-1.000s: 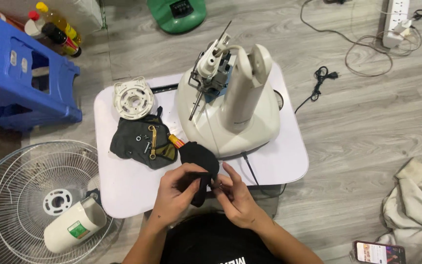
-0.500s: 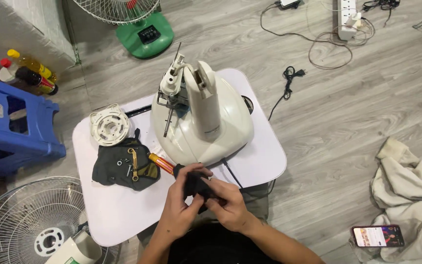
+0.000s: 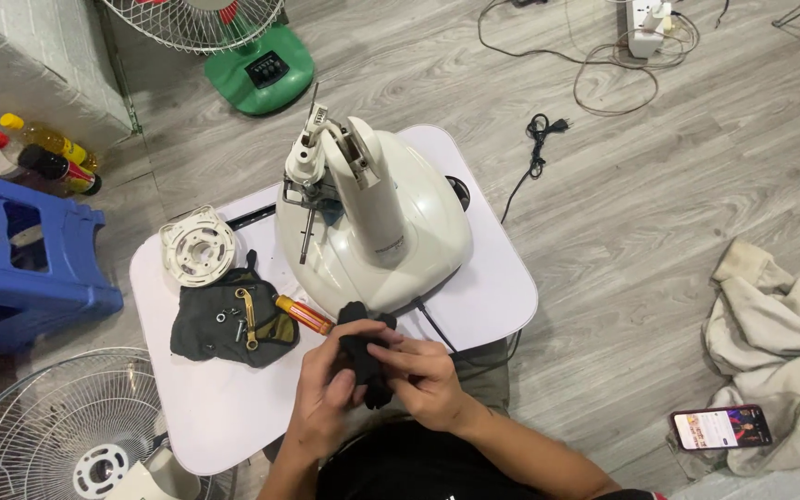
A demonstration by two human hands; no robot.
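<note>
Both hands meet over the near edge of a small white table (image 3: 488, 278). My left hand (image 3: 324, 389) and my right hand (image 3: 426, 375) grip one black part (image 3: 363, 356), a dark piece folded or wrapped between the fingers. Just beyond it stands a white fan base with its neck and motor bracket (image 3: 372, 222). To the left lies a dark cloth (image 3: 224, 324) carrying screws and a small wrench, with an orange-handled screwdriver (image 3: 303, 315) beside it. A round white plastic cap (image 3: 196, 248) lies at the table's far left.
A blue plastic stool (image 3: 20, 268) and bottles (image 3: 43, 153) stand at left. A wire fan guard (image 3: 57, 431) lies at lower left, a green fan base (image 3: 266, 60) at top. A phone (image 3: 719, 428) and pale cloth (image 3: 780, 315) lie right, cables and a power strip (image 3: 645, 28) beyond.
The view has shifted, so the table and fan base sit lower and more central. Both hands keep working the black part at the table's near edge.
</note>
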